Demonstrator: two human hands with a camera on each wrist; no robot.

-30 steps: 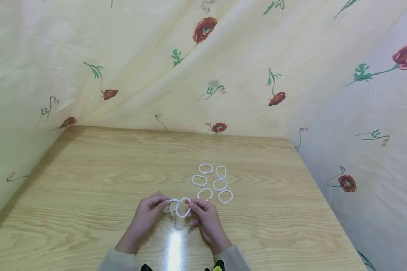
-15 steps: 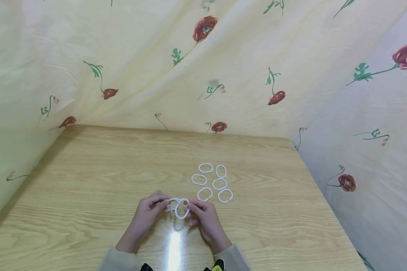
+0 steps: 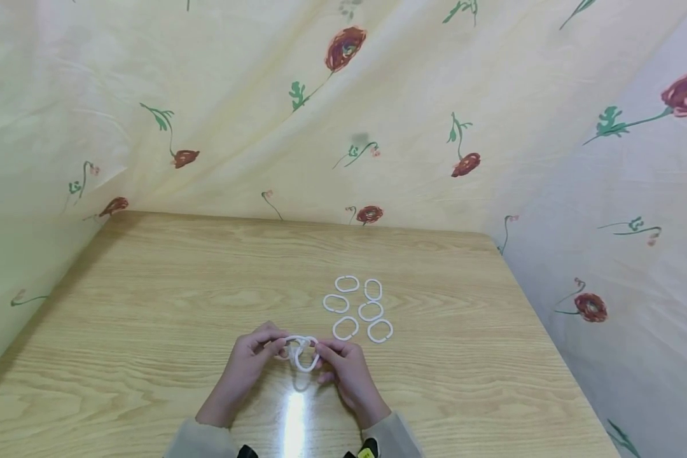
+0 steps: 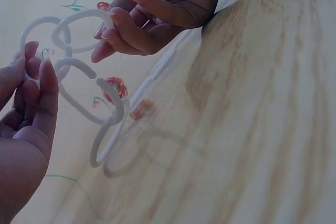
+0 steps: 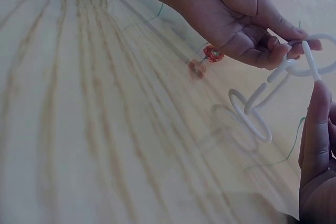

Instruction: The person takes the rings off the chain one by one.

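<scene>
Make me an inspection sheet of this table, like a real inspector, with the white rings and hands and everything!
Surface: wood-grain table, with a bright glare patch between the forearms.
Job's things: six loose rings lie on the table, all white; four more are up at the hands.
Clutter: nothing seen.
Hands: left hand pinches one ring, with two hanging rings chained below it; right hand pinches another ring that crosses the first. Can't tell if those two are linked.
Cables: nothing seen.
Surroundings: flowered cloth behind and at both sides; sleeves at the bottom edge.
</scene>
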